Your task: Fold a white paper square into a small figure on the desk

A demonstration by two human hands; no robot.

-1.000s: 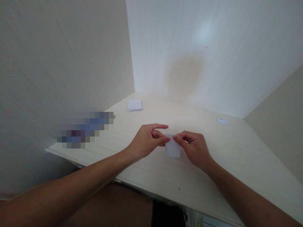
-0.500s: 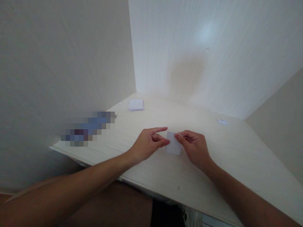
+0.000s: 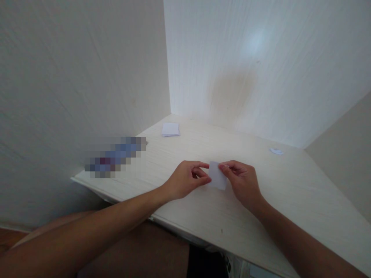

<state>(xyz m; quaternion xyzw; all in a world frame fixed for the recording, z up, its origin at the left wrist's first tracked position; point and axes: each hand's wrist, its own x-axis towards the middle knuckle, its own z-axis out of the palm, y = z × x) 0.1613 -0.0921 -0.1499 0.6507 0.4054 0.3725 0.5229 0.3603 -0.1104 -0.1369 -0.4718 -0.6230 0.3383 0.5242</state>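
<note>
A small rectangular piece of white paper (image 3: 217, 177) is held up over the table, between my two hands. My right hand (image 3: 242, 178) pinches its upper right side, thumb in front and the other fingers curled behind. At the left edge, my left hand (image 3: 185, 179) has its thumb on the lower part and its index finger at the upper part, with a gap between the two. Its other fingers are bent, and their tips are partly hidden.
A stack of white paper pieces (image 3: 171, 129) lies at the back left of the white table (image 3: 179, 216). A small white scrap (image 3: 276, 151) is at the back right. Along the left edge lies a pixelated bluish object (image 3: 116, 156). Walls (image 3: 197, 58) enclose the table's far sides.
My left index finger has come down from above the paper to its left edge, and my left thumb has shifted slightly lower on that edge. The right hand keeps its pinch. The view has shifted slightly.
</note>
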